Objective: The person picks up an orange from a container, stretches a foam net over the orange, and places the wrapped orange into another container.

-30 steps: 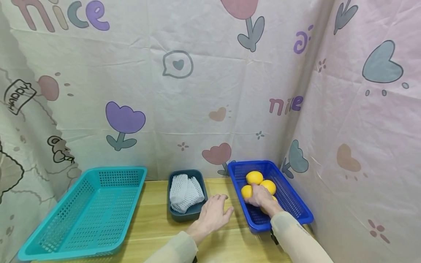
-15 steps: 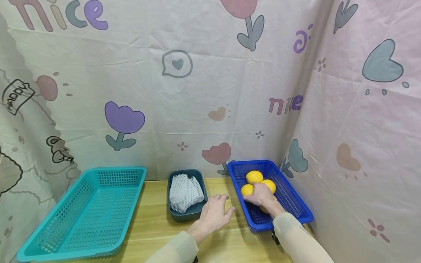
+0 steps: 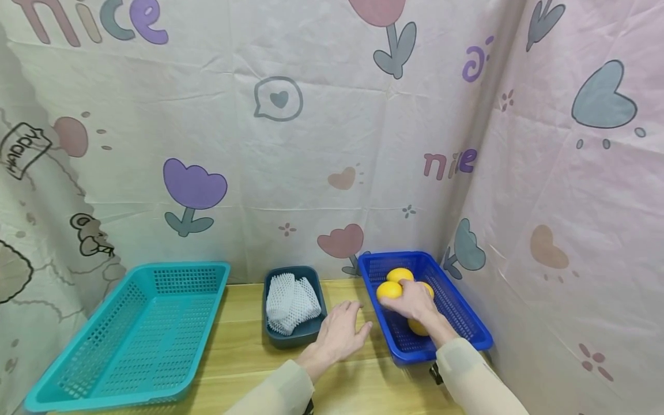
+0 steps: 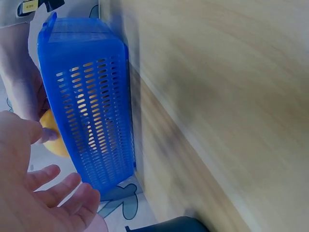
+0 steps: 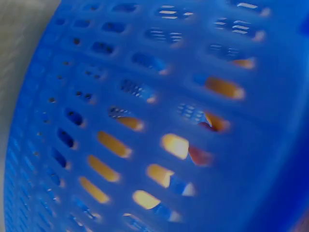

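My right hand (image 3: 415, 301) is inside the blue basket (image 3: 461, 311), its thumb and fingers gripping a yellow lemon (image 3: 389, 290) near the left wall. Other lemons lie around it: one lemon (image 3: 400, 275) behind, one lemon (image 3: 418, 327) below the palm, and one partly covered by the hand. In the left wrist view the held lemon (image 4: 57, 140) shows above the basket rim. My left hand (image 3: 339, 333) hovers with relaxed fingers between the basket and a small dark bin (image 3: 298, 340). The right wrist view is filled by the slotted basket wall (image 5: 159, 106), hiding that hand.
White foam net sleeves (image 3: 293, 302) lie in the dark bin. A large turquoise basket (image 3: 150, 346) stands on the left of the wooden table (image 3: 238, 328). A printed cloth (image 3: 290, 161) hangs behind, and another cloth side borders the blue basket at right.
My right hand has risen slightly with the lemon in its grip, uncovering more of the lemon below the palm. The left hand has stayed almost in place.
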Action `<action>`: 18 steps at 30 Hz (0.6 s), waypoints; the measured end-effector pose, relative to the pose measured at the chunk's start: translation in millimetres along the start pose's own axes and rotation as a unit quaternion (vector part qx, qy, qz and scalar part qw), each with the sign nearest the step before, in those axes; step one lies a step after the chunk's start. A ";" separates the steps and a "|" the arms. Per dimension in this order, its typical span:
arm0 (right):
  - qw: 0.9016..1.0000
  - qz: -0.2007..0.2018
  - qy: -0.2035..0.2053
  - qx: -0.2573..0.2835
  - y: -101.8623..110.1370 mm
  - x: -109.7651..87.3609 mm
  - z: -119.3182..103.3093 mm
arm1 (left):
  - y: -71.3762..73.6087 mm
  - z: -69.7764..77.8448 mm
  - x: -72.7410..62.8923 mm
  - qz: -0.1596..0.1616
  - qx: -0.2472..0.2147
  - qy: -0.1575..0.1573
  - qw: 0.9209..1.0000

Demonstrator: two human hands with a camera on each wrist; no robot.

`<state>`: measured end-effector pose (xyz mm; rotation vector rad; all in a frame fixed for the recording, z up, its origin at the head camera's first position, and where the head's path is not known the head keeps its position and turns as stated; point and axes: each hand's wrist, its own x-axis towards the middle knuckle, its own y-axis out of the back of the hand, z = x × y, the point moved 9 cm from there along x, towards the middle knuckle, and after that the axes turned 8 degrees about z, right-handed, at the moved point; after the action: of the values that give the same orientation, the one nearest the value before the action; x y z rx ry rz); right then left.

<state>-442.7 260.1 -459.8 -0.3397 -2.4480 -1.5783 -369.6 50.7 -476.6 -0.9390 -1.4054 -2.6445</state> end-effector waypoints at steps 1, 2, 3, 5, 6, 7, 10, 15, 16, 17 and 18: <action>1.000 0.003 0.001 0.004 1.7 -0.8 -1.2 | 0.2 1.7 1.2 0.003 -0.002 -0.003 1.000; 1.000 0.007 0.005 0.004 4.0 -1.5 -3.4 | 0.3 3.3 2.6 0.004 -0.006 -0.004 1.000; 1.000 0.012 0.010 0.004 6.4 -2.3 -5.1 | 0.1 4.9 3.8 0.005 -0.008 -0.007 1.000; 1.000 0.021 0.015 0.006 11.0 -3.6 -8.2 | -0.3 8.5 6.1 0.006 -0.011 -0.012 1.000; 1.000 0.026 0.016 0.006 13.5 -4.6 -10.2 | -0.3 10.3 7.2 0.007 -0.014 -0.014 1.000; 0.999 0.028 0.019 0.007 16.1 -5.8 -12.4 | -0.5 11.8 8.2 0.007 -0.017 -0.015 1.000; 0.999 0.030 0.023 0.013 23.8 -10.4 -20.5 | -0.2 16.2 10.9 0.006 -0.023 -0.015 1.000; 0.999 0.021 0.027 0.026 30.8 -17.3 -33.4 | 2.4 19.2 13.7 0.001 -0.034 -0.006 0.999; 0.999 0.019 0.028 0.031 31.1 -18.2 -35.4 | 3.0 19.1 14.0 0.002 -0.036 -0.004 0.999; 0.999 0.017 0.029 0.036 31.9 -19.2 -38.0 | 3.9 19.0 14.3 0.004 -0.040 -0.004 0.999; 0.998 0.014 0.032 0.043 32.3 -20.2 -40.5 | 4.3 18.4 14.6 0.006 -0.042 -0.003 0.999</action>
<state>-411.7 234.4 -421.5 -0.3033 -2.4432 -1.4454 -371.2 65.9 -458.3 -0.9612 -1.2963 -2.7129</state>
